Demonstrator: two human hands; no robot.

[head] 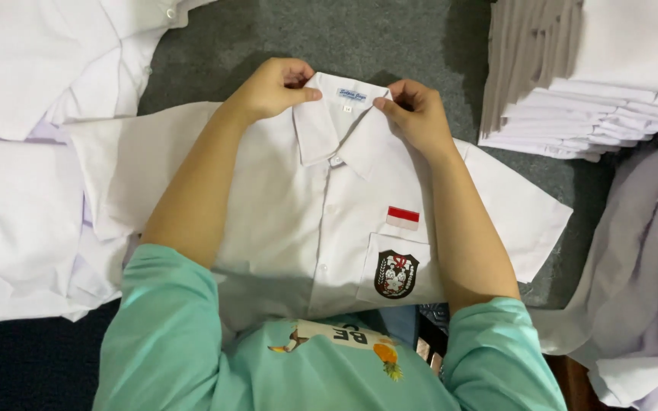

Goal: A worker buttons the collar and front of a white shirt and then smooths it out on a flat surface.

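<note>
Flat on grey carpet (pixel 390 38): white short-sleeved shirt (pixel 306 221), front up, buttoned, collar (pixel 340 122) away from the person. Left hand (pixel 272 87) pinches the collar's left edge, thumb on top, fingers curled under. Right hand (pixel 420 114) pinches the right edge likewise. Chest pocket (pixel 397 270) carries a dark badge (red-and-white patch above). Folded white stack (pixel 588 91) at right; loose white shirts (pixel 32 152) at left.

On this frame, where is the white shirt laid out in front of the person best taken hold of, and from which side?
At the collar, from its two ends. The shirt lies flat, front up, collar at the far end; its doubled edge stands up slightly, giving a firm grip. The left hand and right hand already pinch it there, one per shoulder, likely keeping the front flat.
</note>
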